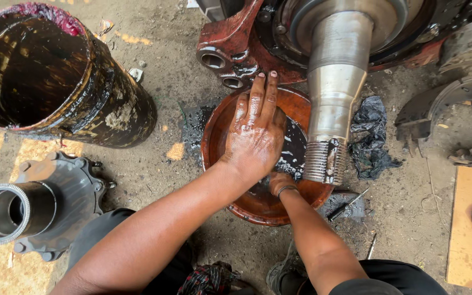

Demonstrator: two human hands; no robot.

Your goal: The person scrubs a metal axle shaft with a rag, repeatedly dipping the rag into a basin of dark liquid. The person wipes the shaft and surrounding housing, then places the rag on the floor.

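Head view. At frame centre a reddish-brown basin [219,131] sits on the dirt ground [165,82]. It contains a shallow pool of dark, oily liquid [296,147] with pale reflections.

The left hand [255,134] lies flat over the basin, palm down, fingers straight and pressed together, pointing toward the top of the frame. The hand is wet and glossy. It holds nothing that can be seen.

The right hand [279,183] is below it, inside the basin and mostly covered by the left hand. Whether it is spread or closed cannot be told. A thin band circles its wrist.

A polished steel axle spindle [334,82] projects from the upper right down over the basin's right rim; its threaded end [326,161] hangs over the liquid.

At upper left a black drum [110,104] lies tilted, its open mouth edged with red grease; contents are not visible. At lower left stands a grey wheel hub [55,202]. A crumpled black rag [370,131] lies right of the spindle.
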